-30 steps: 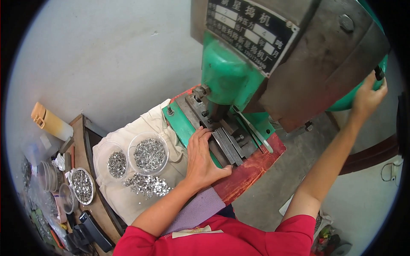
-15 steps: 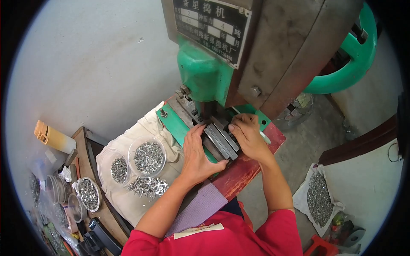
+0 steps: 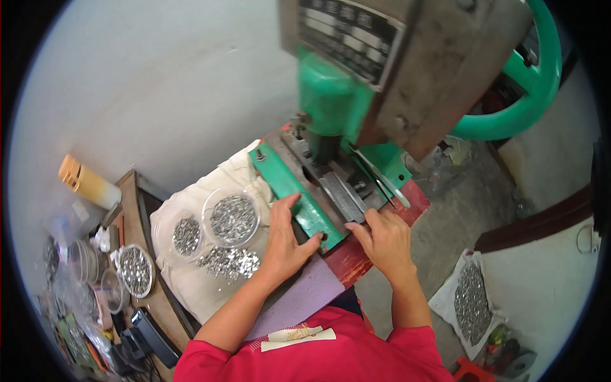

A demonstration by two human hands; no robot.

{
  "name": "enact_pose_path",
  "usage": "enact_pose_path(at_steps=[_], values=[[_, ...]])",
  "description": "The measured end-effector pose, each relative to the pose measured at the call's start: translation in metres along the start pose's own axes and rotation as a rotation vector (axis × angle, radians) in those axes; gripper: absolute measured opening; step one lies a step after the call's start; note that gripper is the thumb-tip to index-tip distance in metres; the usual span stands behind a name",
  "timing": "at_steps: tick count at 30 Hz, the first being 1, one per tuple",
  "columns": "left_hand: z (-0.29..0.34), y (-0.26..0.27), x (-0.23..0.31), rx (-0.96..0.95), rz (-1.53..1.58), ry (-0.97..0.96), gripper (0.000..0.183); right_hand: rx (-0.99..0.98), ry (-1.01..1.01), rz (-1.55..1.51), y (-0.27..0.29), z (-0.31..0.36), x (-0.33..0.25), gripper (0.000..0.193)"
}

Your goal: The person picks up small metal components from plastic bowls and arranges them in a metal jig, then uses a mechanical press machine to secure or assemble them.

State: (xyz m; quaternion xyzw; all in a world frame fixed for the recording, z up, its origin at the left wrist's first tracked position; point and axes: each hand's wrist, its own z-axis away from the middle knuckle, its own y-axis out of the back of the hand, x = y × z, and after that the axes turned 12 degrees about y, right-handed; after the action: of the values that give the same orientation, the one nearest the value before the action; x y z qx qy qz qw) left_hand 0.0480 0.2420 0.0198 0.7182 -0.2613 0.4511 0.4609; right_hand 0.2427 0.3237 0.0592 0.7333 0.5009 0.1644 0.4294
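Note:
A green and brown bench press stands before me on a red board. A grey grooved metal block lies on its bed, below the ram. My right hand has its thumb and forefinger closed about the near end of that block, the other fingers curled. To the left, my left hand is open, thumb and fingers apart, over the green base plate and off the block. Long tweezers rest on the base at the block's right side.
Clear tubs of small metal pieces and a loose heap lie on a cream cloth at left. Farther left is a cluttered side table with a bowl of parts. A green handwheel juts right; a sack of parts sits on the floor.
My left hand has let go of the metal block and moved left. My right hand has slid nearer, to the block's near end. The tweezers now show plainly; the view has shifted.

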Motion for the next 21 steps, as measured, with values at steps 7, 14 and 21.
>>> enact_pose_path(at_steps=[7,14,21], values=[[0.036,-0.003,0.012,-0.196,0.329,0.092,0.039,-0.042,-0.065,0.053,0.009,0.038,0.000,0.020],[0.056,0.007,0.024,-0.323,0.491,0.276,0.039,0.107,-0.239,-0.085,0.033,0.100,-0.045,0.021],[0.060,0.024,0.001,-0.466,0.785,0.507,0.033,-0.008,-0.008,-0.305,0.001,0.083,-0.075,0.018]])
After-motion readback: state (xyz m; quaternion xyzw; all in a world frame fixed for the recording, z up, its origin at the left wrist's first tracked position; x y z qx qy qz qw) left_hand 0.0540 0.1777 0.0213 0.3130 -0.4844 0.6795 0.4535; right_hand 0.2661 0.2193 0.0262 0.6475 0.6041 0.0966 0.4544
